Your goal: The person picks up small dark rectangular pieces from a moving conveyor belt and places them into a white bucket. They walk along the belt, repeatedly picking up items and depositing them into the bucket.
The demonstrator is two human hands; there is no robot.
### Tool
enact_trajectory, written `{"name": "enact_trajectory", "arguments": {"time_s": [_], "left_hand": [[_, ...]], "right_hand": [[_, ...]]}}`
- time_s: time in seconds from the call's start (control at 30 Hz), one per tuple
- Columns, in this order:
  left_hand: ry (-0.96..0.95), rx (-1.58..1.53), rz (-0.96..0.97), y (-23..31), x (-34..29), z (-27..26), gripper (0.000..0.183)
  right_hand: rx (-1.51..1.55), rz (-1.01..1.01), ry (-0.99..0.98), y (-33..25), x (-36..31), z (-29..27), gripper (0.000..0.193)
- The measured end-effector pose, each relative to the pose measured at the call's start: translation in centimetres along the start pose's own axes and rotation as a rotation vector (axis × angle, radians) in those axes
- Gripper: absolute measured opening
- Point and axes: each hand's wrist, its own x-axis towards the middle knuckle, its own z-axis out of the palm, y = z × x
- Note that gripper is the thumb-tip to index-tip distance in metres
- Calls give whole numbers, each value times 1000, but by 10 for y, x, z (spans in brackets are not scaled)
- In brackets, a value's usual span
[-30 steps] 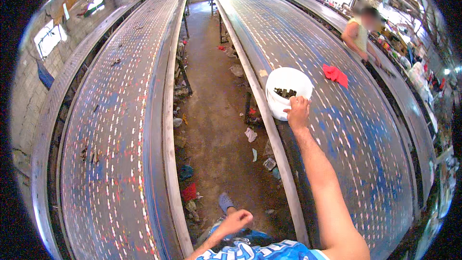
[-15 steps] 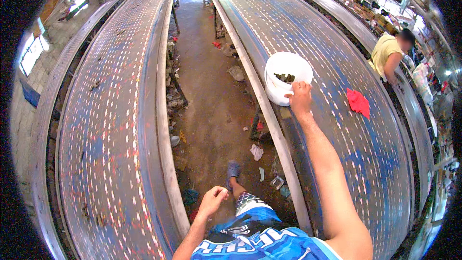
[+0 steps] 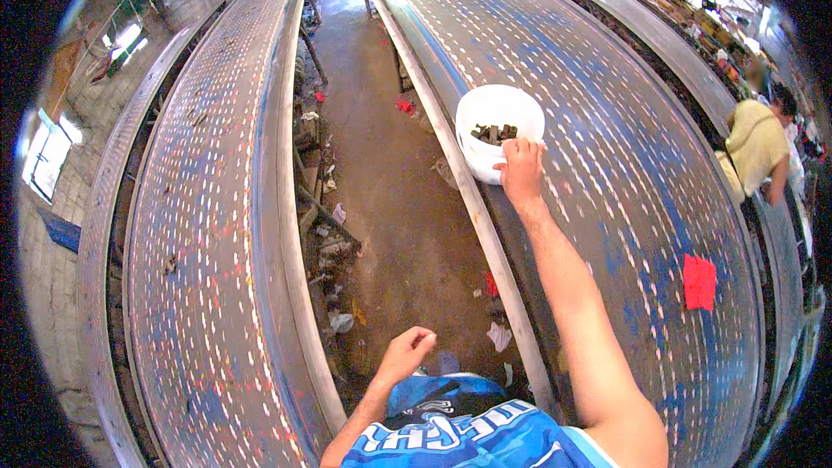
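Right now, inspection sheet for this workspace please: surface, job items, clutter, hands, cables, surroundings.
Surface: long printing table, spattered with blue, white and red marks.
Job's things: white bucket on the table's near edge, dark pieces inside.
Clutter: red cloth on the table; scraps on the aisle floor.
Hands: right hand grips the bucket rim; left hand empty, loosely curled.
Cables: nothing seen.
Surroundings: second table on the left; person in yellow shirt across the table.

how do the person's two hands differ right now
The right hand is stretched far forward and grips the rim of the white bucket on the long table; the left hand hangs low near the body, over the floor. The right hand holds something; the left hand is empty, its fingers loosely curled. Both are bare.
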Motion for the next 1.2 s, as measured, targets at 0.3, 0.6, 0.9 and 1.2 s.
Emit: {"name": "enact_trajectory", "arguments": {"time_s": [0.3,0.6,0.9,1.2], "left_hand": [[-180,-23,-76,-5,245,-133,39],[-112,132,188,125,505,-340,33],[-46,68,127,157,732,-486,31],[-339,73,306,282,950,-557,30]], "right_hand": [[29,1,20,-10,179,169,50],[-8,-2,-22,-9,375,344,52],[-6,-13,10,-5,541,507,50],[4,26,61,-13,774,722,49]]}}
